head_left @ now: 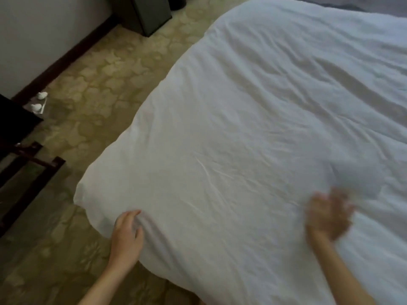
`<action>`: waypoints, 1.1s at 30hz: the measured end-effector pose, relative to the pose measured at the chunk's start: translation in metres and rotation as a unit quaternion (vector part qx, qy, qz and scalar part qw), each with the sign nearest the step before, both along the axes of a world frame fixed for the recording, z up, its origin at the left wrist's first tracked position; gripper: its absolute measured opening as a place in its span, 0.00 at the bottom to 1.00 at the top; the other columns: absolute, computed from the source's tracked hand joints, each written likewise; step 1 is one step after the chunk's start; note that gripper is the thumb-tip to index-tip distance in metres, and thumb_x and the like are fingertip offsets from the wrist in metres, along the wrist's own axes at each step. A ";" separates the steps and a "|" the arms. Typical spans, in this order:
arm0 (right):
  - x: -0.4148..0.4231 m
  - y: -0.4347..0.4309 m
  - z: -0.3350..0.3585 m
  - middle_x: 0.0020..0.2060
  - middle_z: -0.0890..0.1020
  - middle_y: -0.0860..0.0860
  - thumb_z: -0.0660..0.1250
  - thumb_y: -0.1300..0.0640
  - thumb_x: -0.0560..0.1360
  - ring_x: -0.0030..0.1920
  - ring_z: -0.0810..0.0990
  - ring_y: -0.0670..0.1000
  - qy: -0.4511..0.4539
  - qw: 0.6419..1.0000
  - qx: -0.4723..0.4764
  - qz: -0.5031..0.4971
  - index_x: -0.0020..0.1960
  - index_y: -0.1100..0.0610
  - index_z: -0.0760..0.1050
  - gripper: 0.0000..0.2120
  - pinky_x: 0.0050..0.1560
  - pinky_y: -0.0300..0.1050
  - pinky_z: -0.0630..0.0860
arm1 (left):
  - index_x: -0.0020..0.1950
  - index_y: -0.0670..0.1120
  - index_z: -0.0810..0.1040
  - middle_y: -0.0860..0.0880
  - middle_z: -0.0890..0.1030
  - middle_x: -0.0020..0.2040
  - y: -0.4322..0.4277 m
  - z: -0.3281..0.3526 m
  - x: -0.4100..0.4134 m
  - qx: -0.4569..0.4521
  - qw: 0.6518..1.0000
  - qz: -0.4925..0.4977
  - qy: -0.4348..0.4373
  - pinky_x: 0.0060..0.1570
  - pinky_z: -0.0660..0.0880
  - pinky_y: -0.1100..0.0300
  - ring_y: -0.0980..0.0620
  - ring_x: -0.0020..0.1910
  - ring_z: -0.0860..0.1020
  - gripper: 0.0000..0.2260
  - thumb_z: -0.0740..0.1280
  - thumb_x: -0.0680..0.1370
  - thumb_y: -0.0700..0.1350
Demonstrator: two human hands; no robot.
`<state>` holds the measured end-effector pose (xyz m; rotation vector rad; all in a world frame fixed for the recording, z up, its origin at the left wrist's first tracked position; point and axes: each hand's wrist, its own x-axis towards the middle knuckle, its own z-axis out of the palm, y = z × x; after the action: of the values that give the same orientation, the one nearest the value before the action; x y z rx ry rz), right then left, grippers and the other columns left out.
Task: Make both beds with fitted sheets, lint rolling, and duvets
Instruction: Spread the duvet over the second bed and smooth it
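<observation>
Two bare hands, two bare forearms.
Left hand (pixel 127 233): in focus, fingers and thumb clearly outlined, uncovered to wrist.
Left forearm (pixel 103 282): bare to bottom edge of frame.
Right hand (pixel 328 216): heavily blurred, finger outlines soft, fine detail unreadable.
Right forearm (pixel 345 276): bare, slim, uncovered to bottom edge.

You had two hands in view, the left hand (pixel 126 232) and the right hand (pixel 326 216), and one white duvet (pixel 264 128). You could count two small white objects on the carpet (pixel 99 89): the farther white object (pixel 42 95) and the nearer white object (pixel 36 107). There was also one dark cabinet (pixel 152 12) and one dark wooden rack (pixel 28 172).
</observation>
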<state>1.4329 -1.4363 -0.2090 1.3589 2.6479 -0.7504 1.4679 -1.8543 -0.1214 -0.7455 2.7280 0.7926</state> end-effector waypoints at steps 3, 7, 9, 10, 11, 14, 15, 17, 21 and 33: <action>-0.023 -0.183 -0.030 0.77 0.43 0.47 0.60 0.38 0.76 0.77 0.44 0.52 -0.047 0.905 0.023 0.422 0.77 0.44 0.53 0.33 0.73 0.60 0.57 | 0.62 0.46 0.74 0.42 0.68 0.63 -0.032 -0.005 -0.057 -0.012 0.999 0.046 -0.016 0.60 0.71 0.49 0.40 0.57 0.73 0.15 0.63 0.76 0.36; -0.083 -0.331 0.068 0.77 0.45 0.43 0.57 0.45 0.80 0.76 0.40 0.44 -0.034 0.716 -0.285 0.636 0.76 0.44 0.52 0.27 0.74 0.43 0.41 | 0.66 0.46 0.71 0.42 0.70 0.67 -0.105 0.005 -0.121 -0.025 0.994 0.100 -0.028 0.59 0.73 0.46 0.40 0.62 0.72 0.16 0.62 0.79 0.39; -0.118 -0.335 0.100 0.76 0.57 0.43 0.60 0.50 0.80 0.75 0.53 0.43 0.067 0.793 -0.337 0.503 0.74 0.47 0.61 0.23 0.74 0.39 0.50 | 0.66 0.46 0.71 0.43 0.69 0.68 -0.144 0.009 -0.140 0.004 0.996 0.079 -0.038 0.60 0.72 0.45 0.41 0.64 0.71 0.15 0.62 0.79 0.40; -0.140 -0.327 0.098 0.75 0.60 0.45 0.61 0.52 0.80 0.75 0.57 0.44 0.127 0.841 -0.302 0.431 0.73 0.49 0.63 0.22 0.74 0.40 0.53 | 0.66 0.46 0.72 0.43 0.69 0.68 -0.161 0.010 -0.150 0.017 0.996 0.073 -0.043 0.61 0.71 0.45 0.42 0.65 0.71 0.15 0.62 0.79 0.40; -0.161 -0.310 0.092 0.74 0.61 0.48 0.61 0.52 0.80 0.75 0.58 0.47 0.166 0.890 -0.232 0.356 0.73 0.52 0.64 0.22 0.74 0.43 0.55 | 0.66 0.46 0.72 0.44 0.69 0.69 -0.176 0.009 -0.158 0.024 0.996 0.070 -0.047 0.61 0.71 0.45 0.42 0.65 0.70 0.15 0.62 0.79 0.40; -0.208 -0.275 0.072 0.75 0.59 0.57 0.57 0.47 0.79 0.76 0.55 0.56 0.110 0.985 -0.070 0.111 0.75 0.59 0.61 0.28 0.73 0.51 0.53 | 0.69 0.45 0.70 0.44 0.68 0.70 -0.213 -0.013 -0.180 0.050 0.995 0.056 -0.066 0.63 0.68 0.48 0.43 0.67 0.69 0.17 0.61 0.80 0.40; -0.213 -0.285 0.067 0.76 0.57 0.58 0.55 0.47 0.80 0.76 0.52 0.57 0.077 0.995 -0.055 0.043 0.75 0.59 0.58 0.28 0.73 0.53 0.52 | 0.70 0.44 0.69 0.43 0.68 0.71 -0.221 -0.025 -0.187 0.071 0.993 0.035 -0.083 0.66 0.66 0.50 0.43 0.68 0.68 0.18 0.60 0.80 0.40; -0.209 -0.342 0.055 0.78 0.47 0.54 0.50 0.43 0.81 0.77 0.44 0.56 -0.013 0.997 -0.004 0.072 0.78 0.55 0.50 0.30 0.74 0.56 0.46 | 0.74 0.43 0.64 0.43 0.64 0.74 -0.228 -0.049 -0.199 0.118 0.981 -0.020 -0.153 0.71 0.58 0.55 0.45 0.73 0.63 0.20 0.56 0.82 0.42; -0.189 -0.497 0.042 0.73 0.33 0.41 0.32 0.26 0.68 0.73 0.31 0.45 -0.108 0.822 -0.110 0.549 0.76 0.43 0.38 0.40 0.74 0.50 0.34 | 0.75 0.46 0.62 0.47 0.64 0.74 -0.268 -0.070 -0.208 0.200 0.931 -0.088 -0.292 0.69 0.58 0.60 0.48 0.72 0.64 0.20 0.54 0.83 0.47; -0.297 -0.534 0.046 0.77 0.49 0.49 0.54 0.48 0.82 0.77 0.46 0.49 -0.125 0.963 -0.113 0.209 0.77 0.51 0.52 0.26 0.74 0.51 0.46 | 0.62 0.43 0.74 0.45 0.77 0.59 -0.417 -0.050 -0.338 0.196 0.946 -0.037 -0.256 0.52 0.69 0.61 0.50 0.55 0.74 0.12 0.58 0.81 0.40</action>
<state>1.1358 -1.9703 -0.1625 0.7446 2.4333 -0.7386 1.1298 -2.2712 -0.1712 -0.6428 2.0418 0.9315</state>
